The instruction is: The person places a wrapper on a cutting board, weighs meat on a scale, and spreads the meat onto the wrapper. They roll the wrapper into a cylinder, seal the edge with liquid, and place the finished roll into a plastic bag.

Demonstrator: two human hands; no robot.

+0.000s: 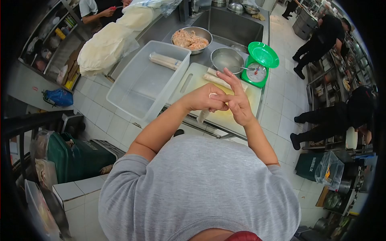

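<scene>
My left hand (206, 97) is closed around a pale spring roll (204, 115), whose lower end sticks out below the fist. A bit of white wrapper shows at the top of this fist. My right hand (238, 100) meets it from the right, one finger laid against the fist and the others stretched upward. Beyond the hands, a few more rolls (220, 81) lie on the white cutting board (185, 96). To the left, a clear plastic tub (136, 86) holds several rolls (165, 61) against its far side.
Behind the board stand a bowl of orange-pink filling (191, 39), a metal bowl (226, 60) with a spoon and a green scale (257, 72). A stack of wrappers (106, 46) in plastic is at upper left, a sink (237, 26) at the back. Other people work nearby.
</scene>
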